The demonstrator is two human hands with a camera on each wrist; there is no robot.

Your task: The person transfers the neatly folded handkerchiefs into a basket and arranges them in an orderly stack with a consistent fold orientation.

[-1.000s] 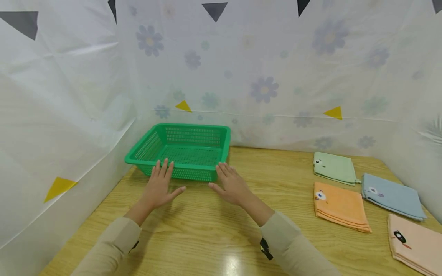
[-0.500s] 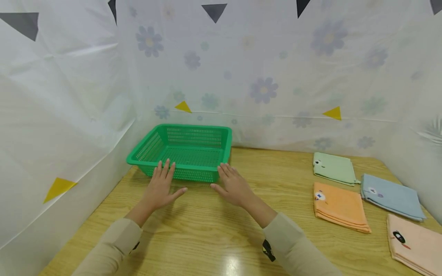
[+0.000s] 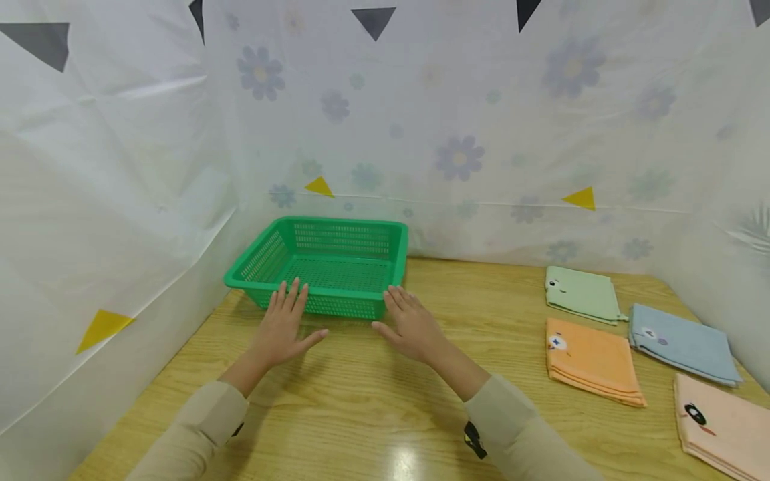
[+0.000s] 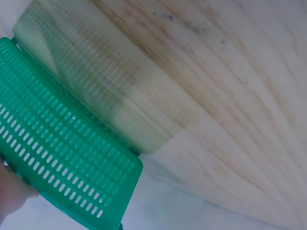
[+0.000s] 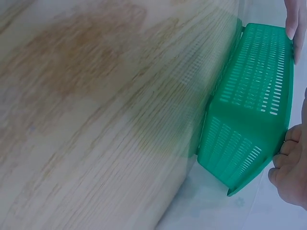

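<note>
A green plastic basket [image 3: 349, 292] with slotted walls stands on the wooden table at the back left, nothing inside it. My left hand [image 3: 279, 337] lies at the middle of its front rim, fingers straight and spread, thumb pointing inward. At the front right corner my right hand [image 3: 415, 329] touches the rim with extended fingers. In the left wrist view part of the left hand [image 4: 12, 189] shows beside the basket wall [image 4: 72, 143]. The right wrist view has the right hand's fingers [image 5: 288, 148] against the basket corner [image 5: 254, 129].
Folded cloths lie on the right of the table [image 3: 361, 414]: light green [image 3: 582, 294], orange [image 3: 594, 359], blue [image 3: 684, 342] and pink [image 3: 724, 424]. A white flowered sheet [image 3: 421, 133] hangs close behind the basket and along the left side.
The basket has slid slightly to the right, with both hands moving along at its front rim. The cloths stay where they were.
</note>
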